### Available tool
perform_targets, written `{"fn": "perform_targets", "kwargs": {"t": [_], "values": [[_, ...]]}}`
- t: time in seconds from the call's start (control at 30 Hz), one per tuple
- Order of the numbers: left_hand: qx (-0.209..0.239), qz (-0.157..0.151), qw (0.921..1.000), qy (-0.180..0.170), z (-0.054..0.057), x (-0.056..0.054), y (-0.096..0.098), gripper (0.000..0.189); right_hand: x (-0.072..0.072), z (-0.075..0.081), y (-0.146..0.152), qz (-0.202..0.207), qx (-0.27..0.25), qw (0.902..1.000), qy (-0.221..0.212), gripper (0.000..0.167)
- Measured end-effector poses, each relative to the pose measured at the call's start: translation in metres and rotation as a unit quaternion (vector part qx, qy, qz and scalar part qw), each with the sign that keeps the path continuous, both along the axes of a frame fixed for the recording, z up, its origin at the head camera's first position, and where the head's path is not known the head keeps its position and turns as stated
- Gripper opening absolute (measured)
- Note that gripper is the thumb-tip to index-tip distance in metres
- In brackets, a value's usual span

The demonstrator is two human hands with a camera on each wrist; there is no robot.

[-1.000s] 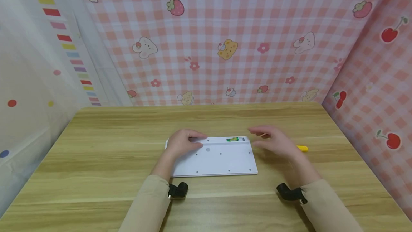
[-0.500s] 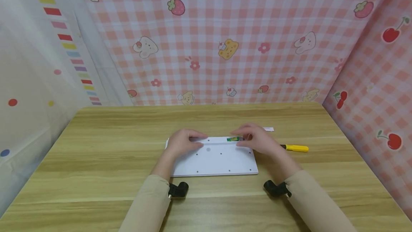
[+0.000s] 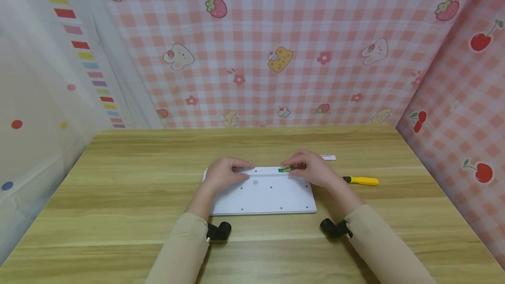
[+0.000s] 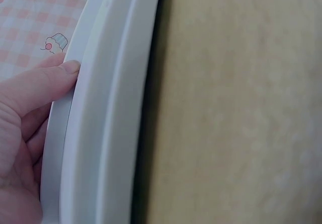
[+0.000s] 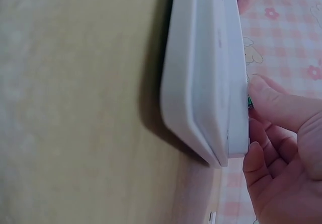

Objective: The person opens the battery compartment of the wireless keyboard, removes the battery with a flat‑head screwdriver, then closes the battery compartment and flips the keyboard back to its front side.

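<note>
A white keyboard (image 3: pixel 268 198) lies face down on the table, with small dark screw holes across its underside. Along its raised far ridge, toward the right, a green battery (image 3: pixel 285 170) shows in a slot. My left hand (image 3: pixel 222 175) grips the left part of the ridge; in the left wrist view the thumb (image 4: pixel 69 68) presses its edge. At the slot, my right hand (image 3: pixel 311 171) has its thumb and forefinger on the battery, pinching it. The right wrist view shows only a sliver of green beside the thumb (image 5: pixel 269 100), so most of the battery is hidden.
A yellow-handled screwdriver (image 3: pixel 363 181) with a dark shank lies right of the keyboard, partly behind the right forearm. Beyond the right hand is a small white strip (image 3: pixel 329 157), partly covered. Patterned cloth (image 3: pixel 252 78) hangs behind the wooden table (image 3: pixel 138 179).
My right hand has moved left from beside the keyboard onto the battery slot, uncovering the screwdriver and the white strip. The left hand and the keyboard have stayed in place.
</note>
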State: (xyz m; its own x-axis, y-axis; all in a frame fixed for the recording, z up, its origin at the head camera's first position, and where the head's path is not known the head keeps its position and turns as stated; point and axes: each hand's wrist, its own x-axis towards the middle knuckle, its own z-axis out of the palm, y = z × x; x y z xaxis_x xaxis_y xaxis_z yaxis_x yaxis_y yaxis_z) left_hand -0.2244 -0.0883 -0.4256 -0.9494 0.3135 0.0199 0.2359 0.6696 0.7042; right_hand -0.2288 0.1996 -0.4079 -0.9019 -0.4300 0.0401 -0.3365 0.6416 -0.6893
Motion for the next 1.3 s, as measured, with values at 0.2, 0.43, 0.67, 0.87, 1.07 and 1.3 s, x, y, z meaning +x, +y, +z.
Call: {"fn": "perform_targets", "kwargs": {"t": [0.2,0.43,0.67,0.87,1.07,1.3], "values": [[-0.004,0.002,1.0000,-0.001,-0.001,-0.001,0.000,0.026,-0.001,-0.001,-0.001,0.000,0.009,0.9998,0.015,0.022],[0.001,0.006,1.0000,-0.005,0.000,0.000,0.000,0.026,-0.001,0.000,-0.001,0.002,0.034,0.9991,0.027,0.023],[0.004,0.006,1.0000,-0.006,0.001,0.000,0.000,0.026,0.000,-0.001,0.002,0.009,0.051,0.9977,0.044,0.024],[0.005,0.001,1.0000,-0.006,0.002,0.001,0.000,0.026,-0.007,0.004,0.007,0.007,0.022,0.9990,0.039,0.023],[0.005,0.002,1.0000,-0.005,0.002,0.002,0.000,0.026,-0.028,0.013,0.004,-0.030,0.001,0.9995,-0.009,0.021],[0.007,0.002,1.0000,-0.003,0.001,0.001,-0.001,0.025,-0.048,0.013,-0.008,-0.054,0.027,0.9969,-0.050,0.020]]}}
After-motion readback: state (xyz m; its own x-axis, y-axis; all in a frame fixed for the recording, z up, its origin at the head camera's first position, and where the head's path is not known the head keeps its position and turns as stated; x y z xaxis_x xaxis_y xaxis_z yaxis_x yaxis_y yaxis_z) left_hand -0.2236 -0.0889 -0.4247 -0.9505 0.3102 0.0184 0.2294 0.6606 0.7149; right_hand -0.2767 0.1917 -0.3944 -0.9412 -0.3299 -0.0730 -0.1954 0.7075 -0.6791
